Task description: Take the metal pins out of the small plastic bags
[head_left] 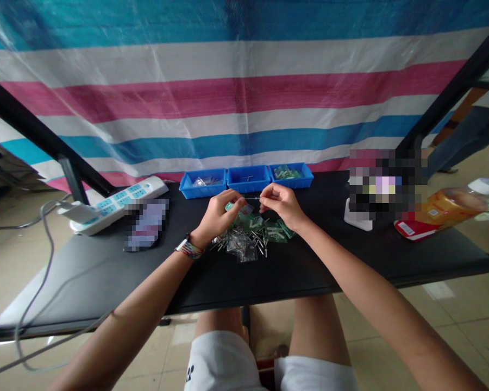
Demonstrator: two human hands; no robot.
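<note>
A thin metal pin, shaped like a blind rivet, spans the gap between my two hands above the black table. My left hand is closed, its thumb and fingertips at the pin's left end; a bit of green shows by its fingers. My right hand pinches the right end between thumb and forefinger. Below them lies a heap of loose metal pins, small clear bags and green plastic bags. The hands partly hide the back of the heap.
Three joined blue bins stand behind the hands, holding clear bags, a pin and green bags. Left are a power strip, cables and a blurred phone-like object. Right are a white object and a lying drink bottle.
</note>
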